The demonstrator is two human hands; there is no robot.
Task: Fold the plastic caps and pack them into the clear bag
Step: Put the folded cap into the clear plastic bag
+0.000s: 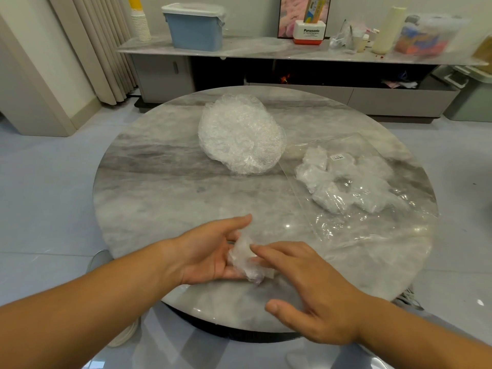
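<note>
Both hands are near: left hand (210, 255) lies spread under a folded cap (246, 259), right hand (311, 291) fingers spread, pressing it.

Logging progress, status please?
Left hand open, cradling folded cap; right hand pressing it. Clear bag part filled. Unfolded cap pile waiting. Nothing blocking.

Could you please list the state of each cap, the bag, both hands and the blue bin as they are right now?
folded cap: crumpled small, lying on the left palm.
left hand: open, palm up.
right hand: open, its fingertips pressing the cap.
pile of caps: unfolded, stacked on the table.
clear bag: lying flat, holding several folded caps.
blue bin: lid on.
</note>
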